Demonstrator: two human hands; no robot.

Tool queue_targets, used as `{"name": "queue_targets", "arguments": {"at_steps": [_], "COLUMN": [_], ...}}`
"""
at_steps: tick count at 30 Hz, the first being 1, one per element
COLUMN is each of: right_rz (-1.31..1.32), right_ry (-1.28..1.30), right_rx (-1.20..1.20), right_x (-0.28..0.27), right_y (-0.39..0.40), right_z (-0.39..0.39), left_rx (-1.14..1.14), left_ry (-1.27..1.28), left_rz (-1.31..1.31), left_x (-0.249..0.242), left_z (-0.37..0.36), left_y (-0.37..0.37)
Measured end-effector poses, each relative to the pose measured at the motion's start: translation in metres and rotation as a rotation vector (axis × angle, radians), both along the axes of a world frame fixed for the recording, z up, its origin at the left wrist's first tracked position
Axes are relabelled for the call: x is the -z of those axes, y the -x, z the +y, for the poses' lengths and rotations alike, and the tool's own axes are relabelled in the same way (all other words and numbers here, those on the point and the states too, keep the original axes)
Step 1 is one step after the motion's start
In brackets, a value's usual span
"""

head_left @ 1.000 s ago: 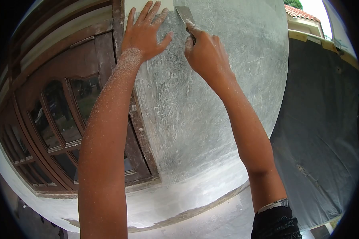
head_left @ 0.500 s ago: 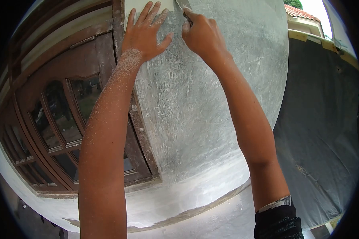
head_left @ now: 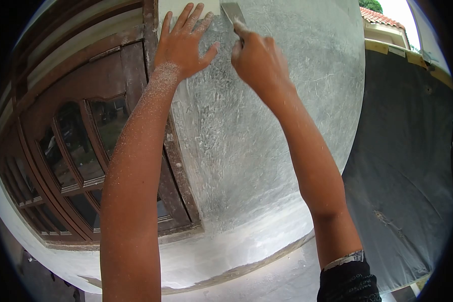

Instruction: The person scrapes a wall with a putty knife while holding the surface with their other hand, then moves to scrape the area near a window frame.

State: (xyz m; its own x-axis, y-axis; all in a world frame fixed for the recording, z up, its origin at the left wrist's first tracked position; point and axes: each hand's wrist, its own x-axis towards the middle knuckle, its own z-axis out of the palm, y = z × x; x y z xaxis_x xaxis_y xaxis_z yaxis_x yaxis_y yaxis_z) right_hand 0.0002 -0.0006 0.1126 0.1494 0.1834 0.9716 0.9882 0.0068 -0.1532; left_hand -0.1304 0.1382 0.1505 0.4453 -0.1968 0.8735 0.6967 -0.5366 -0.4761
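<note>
My left hand (head_left: 182, 44) rests on the wall (head_left: 267, 136) with its fingers spread, close to the window frame. White dust coats the wrist and forearm. My right hand (head_left: 260, 58) is closed around the handle of a scraper (head_left: 232, 12), whose flat metal blade points up against the wall. The blade's edge lies at the border of a cream-coloured patch (head_left: 210, 6) at the top, just above my left fingertips. Most of the wall below is grey, rough and marked with whitish streaks.
On the left is a brown wooden window (head_left: 75, 146) with glass panes and a worn frame. A dark sheet (head_left: 402, 166) hangs on the right, with a tiled roof (head_left: 380, 16) beyond it. A white ledge (head_left: 246, 256) runs along the wall's lower part.
My right hand has moved slightly down and right with the scraper, so more of the blade shows. My left hand has stayed nearly in place.
</note>
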Motion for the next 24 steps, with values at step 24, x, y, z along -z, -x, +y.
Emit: {"name": "queue_targets", "arguments": {"at_steps": [24], "right_rz": [0.011], "right_ry": [-0.008], "right_rx": [0.058], "right_x": [0.003], "right_y": [-0.018], "right_z": [0.004], "left_rx": [-0.028], "left_ry": [0.076], "left_rz": [0.030], "left_x": [0.001], "left_z": [-0.012], "left_y": [0.003]}}
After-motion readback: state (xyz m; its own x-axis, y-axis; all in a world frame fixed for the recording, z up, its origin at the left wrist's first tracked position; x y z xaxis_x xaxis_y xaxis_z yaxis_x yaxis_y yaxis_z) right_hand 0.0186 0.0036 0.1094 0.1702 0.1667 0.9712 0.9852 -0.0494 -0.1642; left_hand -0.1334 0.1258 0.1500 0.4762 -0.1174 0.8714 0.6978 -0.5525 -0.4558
